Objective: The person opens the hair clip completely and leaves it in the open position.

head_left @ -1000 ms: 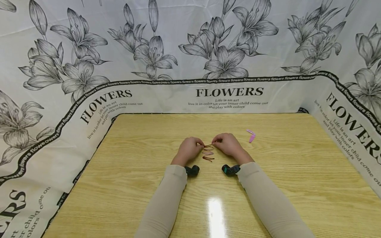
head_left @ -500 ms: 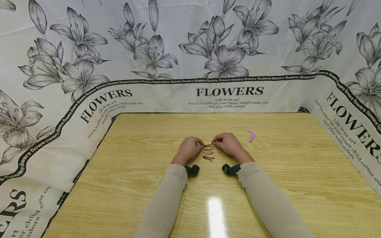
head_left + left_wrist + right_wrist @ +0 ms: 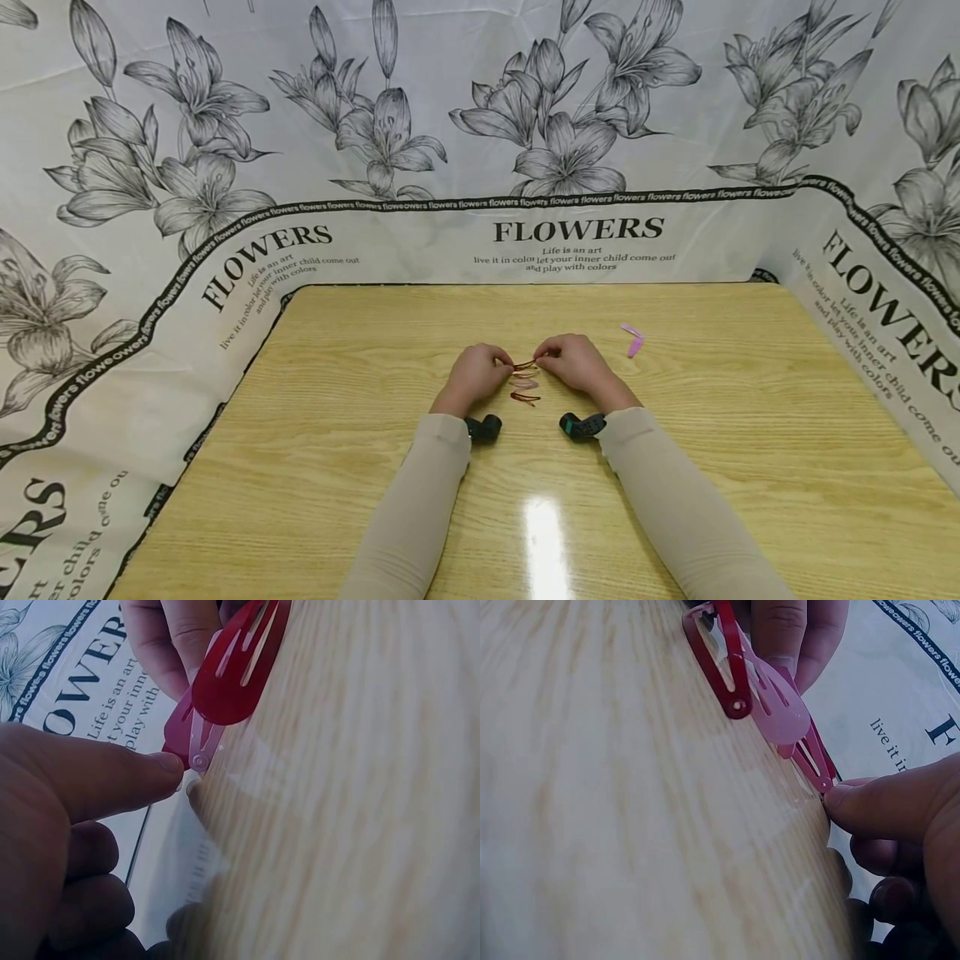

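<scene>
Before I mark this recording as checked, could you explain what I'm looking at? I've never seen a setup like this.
There is no robot here: a person works with two bare hands, the left hand and the right hand. The wide picture comes from a camera on the head; the two close-ups come from cameras worn on each wrist.

On the wooden table, snap hair clips form a row between the hands. A red clip is nearest the person, with a pale pink clip beyond it. Both hands pinch a reddish clip at the far end. A purple-pink clip lies apart, off to the right.
</scene>
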The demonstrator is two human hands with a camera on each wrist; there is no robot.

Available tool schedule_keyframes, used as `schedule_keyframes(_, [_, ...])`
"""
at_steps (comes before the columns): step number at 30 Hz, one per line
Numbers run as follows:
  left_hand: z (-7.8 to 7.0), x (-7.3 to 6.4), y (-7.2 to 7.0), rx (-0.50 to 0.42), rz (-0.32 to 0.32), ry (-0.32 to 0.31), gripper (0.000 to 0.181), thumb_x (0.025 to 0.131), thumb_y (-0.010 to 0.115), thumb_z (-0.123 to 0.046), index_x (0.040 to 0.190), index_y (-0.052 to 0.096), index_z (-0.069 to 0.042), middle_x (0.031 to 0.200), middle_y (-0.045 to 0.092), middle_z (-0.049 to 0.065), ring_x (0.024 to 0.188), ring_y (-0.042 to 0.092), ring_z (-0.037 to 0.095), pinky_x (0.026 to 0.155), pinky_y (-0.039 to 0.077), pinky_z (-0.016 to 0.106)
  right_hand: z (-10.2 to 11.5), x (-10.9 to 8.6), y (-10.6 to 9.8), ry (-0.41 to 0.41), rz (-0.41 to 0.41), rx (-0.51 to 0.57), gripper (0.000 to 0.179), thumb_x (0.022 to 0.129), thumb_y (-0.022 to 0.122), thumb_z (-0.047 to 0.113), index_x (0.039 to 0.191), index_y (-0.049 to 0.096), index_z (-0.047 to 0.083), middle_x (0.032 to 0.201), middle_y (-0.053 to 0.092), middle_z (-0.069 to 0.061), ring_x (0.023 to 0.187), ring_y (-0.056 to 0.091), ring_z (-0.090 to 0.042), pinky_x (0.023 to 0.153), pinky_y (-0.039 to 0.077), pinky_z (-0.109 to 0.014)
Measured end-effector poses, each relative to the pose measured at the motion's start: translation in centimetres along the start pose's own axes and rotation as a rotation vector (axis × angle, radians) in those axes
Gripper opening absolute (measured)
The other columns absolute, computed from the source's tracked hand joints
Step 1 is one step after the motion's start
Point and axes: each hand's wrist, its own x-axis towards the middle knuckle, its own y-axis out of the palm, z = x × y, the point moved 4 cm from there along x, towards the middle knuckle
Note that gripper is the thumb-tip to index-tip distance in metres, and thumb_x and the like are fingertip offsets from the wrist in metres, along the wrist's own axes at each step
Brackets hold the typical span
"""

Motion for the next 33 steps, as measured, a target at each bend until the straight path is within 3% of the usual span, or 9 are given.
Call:
schedule_keyframes(17, [0.37, -0.07, -0.39, -0.078, 0.002, -0.001, 0.015, 0.094, 0.063, -0.024, 0.101, 0.075, -0.018, 0.091, 0.068, 0.0, 0.068, 0.053, 0.014, 0.064, 0.045, 0.029, 0.29, -0.35, -0.35, -0.02, -0.013, 0.014, 0.011, 0.091, 0.066, 0.019, 0.098, 0.074, 0.015, 0.089, 0.069, -0.004, 0.081, 0.059, -0.017, 0.078, 0.046, -0.038])
schedule_keyframes(33, [0.52, -0.21, -0.65, -0.155, -0.008, -0.034, 0.016, 0.094, 0.062, -0.027, 0.101, 0.074, -0.02, 0.082, 0.065, -0.001, 0.063, 0.052, 0.015, 0.06, 0.044, 0.029, -0.22, -0.52, -0.57, 0.036, 0.006, 0.077, 0.016, 0.091, 0.067, 0.026, 0.104, 0.073, 0.018, 0.089, 0.068, -0.003, 0.079, 0.058, -0.017, 0.074, 0.046, -0.034])
